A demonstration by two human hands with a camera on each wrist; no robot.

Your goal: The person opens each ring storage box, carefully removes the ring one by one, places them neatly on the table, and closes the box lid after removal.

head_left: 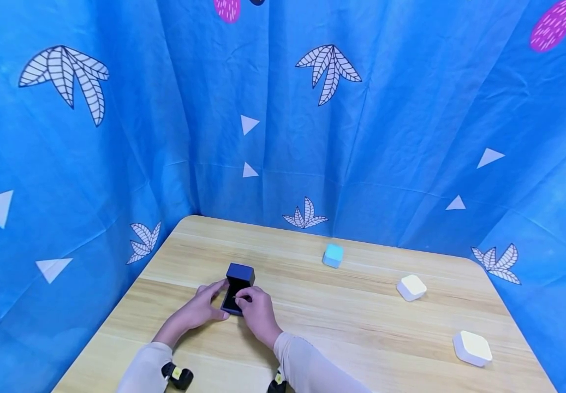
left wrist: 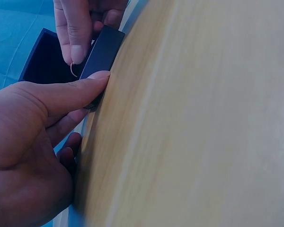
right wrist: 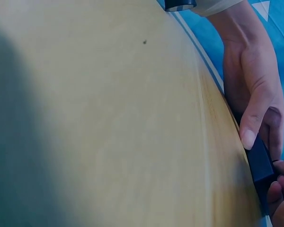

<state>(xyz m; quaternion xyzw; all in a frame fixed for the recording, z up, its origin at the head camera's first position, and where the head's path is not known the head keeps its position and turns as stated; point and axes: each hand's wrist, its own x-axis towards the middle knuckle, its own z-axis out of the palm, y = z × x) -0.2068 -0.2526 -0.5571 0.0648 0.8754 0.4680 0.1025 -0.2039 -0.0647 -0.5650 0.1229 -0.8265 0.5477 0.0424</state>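
Note:
A small dark blue ring box (head_left: 240, 272) stands on the wooden table with its lid raised and its black inside showing. My left hand (head_left: 201, 307) grips the box from the left, thumb at the front edge and fingers along the side. Over the box's lower half, my right hand (head_left: 259, 314) pinches a thin, shiny ring (left wrist: 73, 70) between thumb and forefinger. In the left wrist view only a curved part of the ring shows below the fingertips; the rest is hidden by them. The right wrist view shows the left thumb (right wrist: 249, 137) pressing on the box's outer side.
A light blue rounded block (head_left: 333, 255) sits toward the back of the table (head_left: 351, 327). Two white blocks with cream tops, one (head_left: 411, 287) farther back and one (head_left: 472, 348) nearer, are on the right. A blue patterned curtain (head_left: 400, 131) hangs behind the table.

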